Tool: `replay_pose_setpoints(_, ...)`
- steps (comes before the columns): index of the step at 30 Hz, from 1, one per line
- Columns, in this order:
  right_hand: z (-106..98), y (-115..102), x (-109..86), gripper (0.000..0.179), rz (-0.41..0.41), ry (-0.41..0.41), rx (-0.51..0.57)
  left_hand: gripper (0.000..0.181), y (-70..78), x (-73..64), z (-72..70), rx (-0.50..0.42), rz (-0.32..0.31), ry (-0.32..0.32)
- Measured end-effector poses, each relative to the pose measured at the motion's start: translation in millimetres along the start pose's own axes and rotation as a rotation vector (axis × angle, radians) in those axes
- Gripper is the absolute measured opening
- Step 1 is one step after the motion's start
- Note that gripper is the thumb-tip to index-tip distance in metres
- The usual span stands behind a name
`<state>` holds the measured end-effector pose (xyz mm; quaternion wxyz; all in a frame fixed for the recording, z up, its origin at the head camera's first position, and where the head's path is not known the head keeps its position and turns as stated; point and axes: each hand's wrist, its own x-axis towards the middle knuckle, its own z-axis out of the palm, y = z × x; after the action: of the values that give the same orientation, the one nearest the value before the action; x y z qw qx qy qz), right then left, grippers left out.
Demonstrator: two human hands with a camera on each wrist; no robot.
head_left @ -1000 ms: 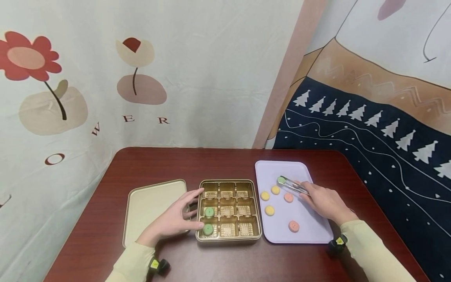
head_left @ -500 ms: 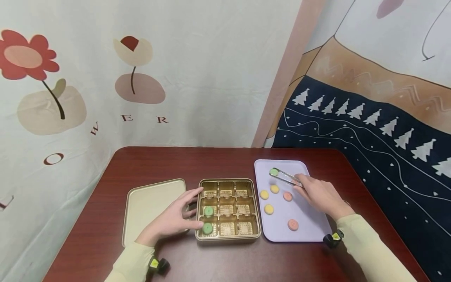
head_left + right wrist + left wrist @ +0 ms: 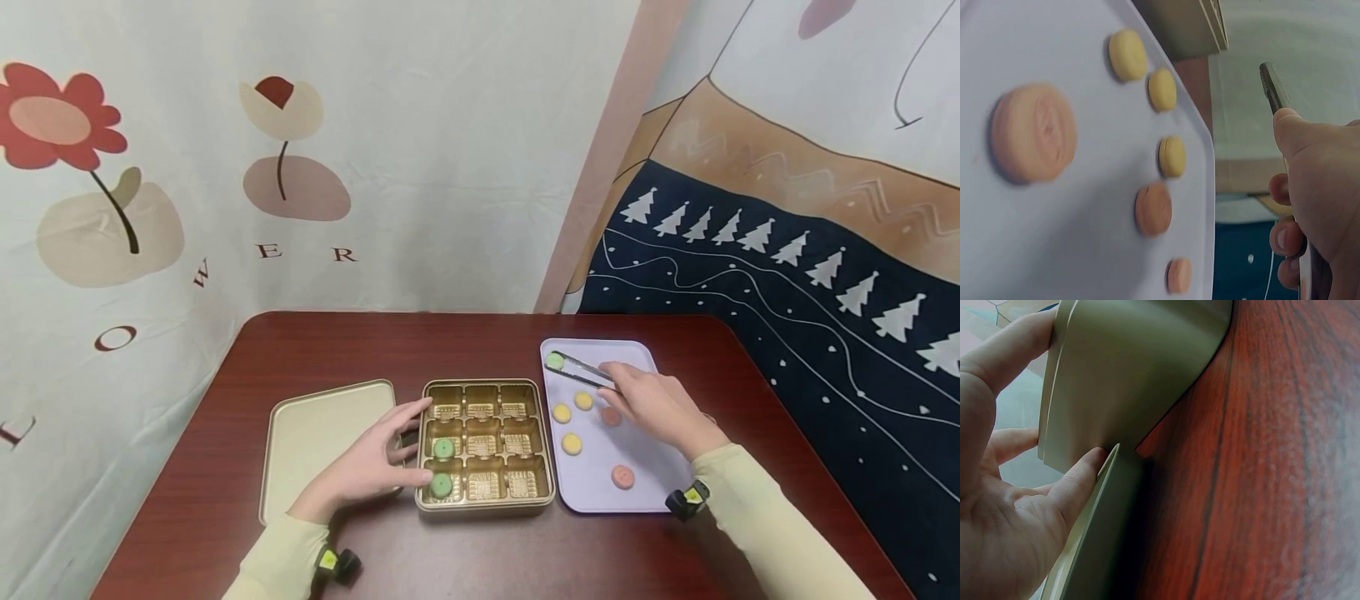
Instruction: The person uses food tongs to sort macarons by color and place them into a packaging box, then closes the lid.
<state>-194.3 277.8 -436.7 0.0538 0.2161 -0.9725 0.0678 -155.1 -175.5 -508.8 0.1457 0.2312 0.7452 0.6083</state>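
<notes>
My right hand (image 3: pixel 656 404) grips metal tongs (image 3: pixel 581 371), whose tips pinch a green macaron (image 3: pixel 554 361) above the far left corner of the lilac tray (image 3: pixel 660 492). In the right wrist view the fingers wrap the tongs (image 3: pixel 1274 87), and the green macaron is hidden there. My left hand (image 3: pixel 367 462) rests against the left side of the gold tin (image 3: pixel 486 506), thumb and fingers spread along it; the left wrist view shows fingertips on the tin wall (image 3: pixel 1122 369). Two green macarons, one in the middle row (image 3: pixel 444 448) and one in the front row (image 3: pixel 441 485), sit in the left column.
A flat pale-gold lid (image 3: pixel 315 433) lies left of the tin, partly under my left hand. On the lilac tray lie three yellow macarons (image 3: pixel 572 443) and three pink ones (image 3: pixel 1034 132). The dark red table (image 3: pixel 480 342) ends at curtains (image 3: pixel 465 208) behind.
My right hand has moved left with the tongs, carrying the green macaron from above the tray's middle to its far left corner. The left hand has stayed at the tin.
</notes>
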Motion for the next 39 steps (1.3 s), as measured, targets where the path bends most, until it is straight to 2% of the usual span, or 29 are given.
replay_pose_setpoints(11, 9, -37, 26.6, 0.036, -0.241, 0.136, -0.041, 0.110, -0.8, 0.7, -0.5, 0.015, 0.000, -0.004)
replay_pose_setpoints(17, 15, -64, 39.5, 0.038, -0.277, 0.101, -0.066, 0.109, -0.6, 1.7, -0.4, -0.001, -0.006, -0.010)
replay_pose_setpoints(24, 23, -87, 49.7, 0.037, -0.372, 0.127, -0.083, 0.110, -1.6, 2.9, -0.4, -0.001, -0.022, -0.014)
replay_pose_setpoints(32, 29, -101, 56.9, 0.035, -0.416, 0.117, -0.081, 0.109, -1.4, 1.9, -0.6, 0.015, -0.028, -0.006)
replay_pose_setpoints(39, 27, -106, 58.0, 0.041, -0.400, 0.080, -0.063, 0.110, -1.8, 1.8, -0.8, 0.018, -0.025, -0.003)
